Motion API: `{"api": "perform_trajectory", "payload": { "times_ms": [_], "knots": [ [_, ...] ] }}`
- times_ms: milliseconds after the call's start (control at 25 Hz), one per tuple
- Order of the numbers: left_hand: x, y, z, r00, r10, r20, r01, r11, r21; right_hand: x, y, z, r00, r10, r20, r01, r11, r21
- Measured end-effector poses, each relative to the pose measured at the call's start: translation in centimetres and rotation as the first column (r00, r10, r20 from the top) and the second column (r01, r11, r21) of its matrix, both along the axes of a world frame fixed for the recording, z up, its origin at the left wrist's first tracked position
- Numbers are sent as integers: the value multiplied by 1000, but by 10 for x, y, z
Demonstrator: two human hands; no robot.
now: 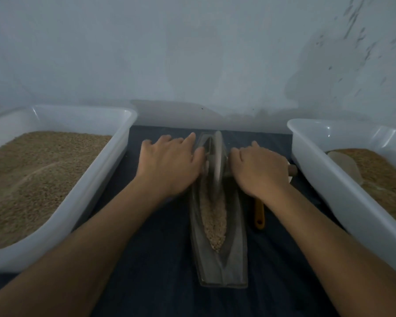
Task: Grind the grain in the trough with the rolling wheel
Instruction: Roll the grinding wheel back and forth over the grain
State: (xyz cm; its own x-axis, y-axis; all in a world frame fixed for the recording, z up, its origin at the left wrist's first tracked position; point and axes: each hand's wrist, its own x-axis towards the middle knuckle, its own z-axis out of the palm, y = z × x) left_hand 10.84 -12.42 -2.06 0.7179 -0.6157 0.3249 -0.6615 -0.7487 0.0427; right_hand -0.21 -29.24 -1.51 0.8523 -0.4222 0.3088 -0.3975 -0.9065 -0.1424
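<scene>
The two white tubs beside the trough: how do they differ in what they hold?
The left tub holds a broad bed of brown grain that fills most of it; the right tub shows a smaller heap set against its far side. A pale scoop lies in the right tub; none shows in the left. Both are white plastic, rectangular, and stand on the dark cloth.

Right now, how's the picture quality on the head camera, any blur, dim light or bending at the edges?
Head view: dim, bluish light, no glare beyond small highlights on the right tub's rim; the wheel and the left hand look slightly motion-blurred; wide-angle distortion splays the left tub and both forearms outward; soft shadows on the wall.
</scene>
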Motion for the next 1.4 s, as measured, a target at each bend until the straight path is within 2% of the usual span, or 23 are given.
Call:
{"api": "perform_trajectory", "payload": {
  "times_ms": [160, 280, 400, 520, 720, 880, 960, 1080, 1200, 1320, 1400],
  "knots": [
    [27, -29, 10, 995, 87, 39, -89, 995, 49, 34, -14, 8, 999, -34, -37, 38, 992, 116],
    [2, -8, -1, 995, 35, 95, -33, 999, -20, 9, -3, -3, 997, -7, -71, 9, 1000, 21],
    [-41, 35, -16, 992, -66, 107, 80, 988, -129, -32, 17, -9, 993, 68, 91, -61, 995, -74],
    [-56, 54, -24, 974, -105, 199, 137, 978, -157, -51, 27, -10, 985, 103, 139, -94, 993, -69],
    [-14, 10, -7, 993, -13, 120, 18, 999, -47, -10, 11, 1, 999, 17, -33, -18, 1000, -15],
    [31, -25, 7, 996, 86, -16, -85, 995, 57, 39, -12, 10, 997, -80, -9, 80, 997, 11],
    [31, -23, 3, 997, 71, 10, -72, 996, 61, 35, -10, 8, 998, -64, -12, 63, 998, -27],
    [-1, 8, -14, 995, -4, 99, 12, 997, -74, 1, 11, 2, 999, 13, -33, -16, 994, -107],
    [-46, 43, -25, 979, -77, 189, 113, 975, -190, -45, 28, -4, 995, 83, 58, -78, 994, -77],
    [-65, 58, -30, 977, -107, 186, 142, 972, -190, -69, 34, -10, 973, 135, 188, -108, 983, -146],
    [-56, 53, -24, 984, -102, 146, 125, 980, -154, -54, 32, -9, 980, 112, 166, -85, 983, -164]
  ]
}}
